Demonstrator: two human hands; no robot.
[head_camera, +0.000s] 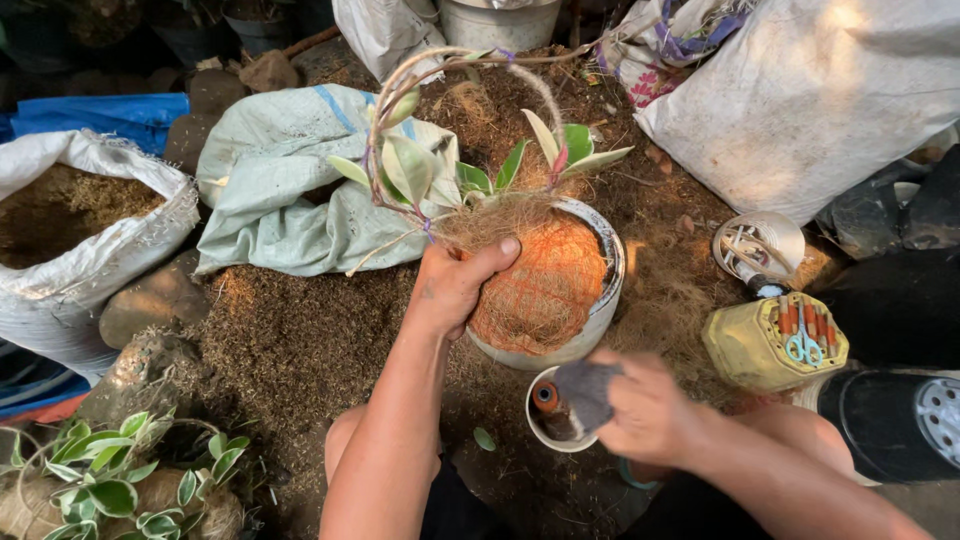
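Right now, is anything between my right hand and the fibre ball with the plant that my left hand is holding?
Yes. The small white cup sits beneath the right hand, between it and the fibre ball. The left hand grips the ball, which rests in the white pot.

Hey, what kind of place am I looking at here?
Probably an outdoor garden potting spot: open sacks of brown growing medium, loose coconut fibre over the ground, and a plant wrapped in orange netting steadied by the left hand.
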